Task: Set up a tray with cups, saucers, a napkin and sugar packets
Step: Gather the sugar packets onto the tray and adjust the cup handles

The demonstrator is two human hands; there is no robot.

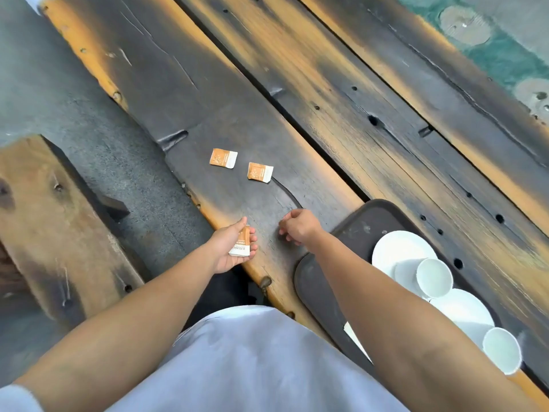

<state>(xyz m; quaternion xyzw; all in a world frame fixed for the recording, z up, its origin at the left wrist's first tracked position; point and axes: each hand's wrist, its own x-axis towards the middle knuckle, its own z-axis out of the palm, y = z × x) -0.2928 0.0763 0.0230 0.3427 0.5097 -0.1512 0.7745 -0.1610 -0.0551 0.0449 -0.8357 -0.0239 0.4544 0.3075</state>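
My left hand [233, 248] holds an orange-and-white sugar packet [241, 244] in its curled fingers at the near table edge. My right hand [298, 227] hovers just to its right with fingers loosely curled and holds nothing. Two more sugar packets lie on the dark plank beyond, one [223, 157] to the left and one [260, 172] to the right. A dark tray [320, 292] at the right carries two white saucers [398, 251] [463, 310], a white cup [434, 277] on the first, another cup [502, 353] by the second, and a white napkin corner [355, 337] beside my right forearm.
The table is made of scorched wooden planks [326, 84] with gaps between them. A wooden bench [44, 218] stands at the left over grey ground. My pale apron [252, 367] fills the bottom middle of the view.
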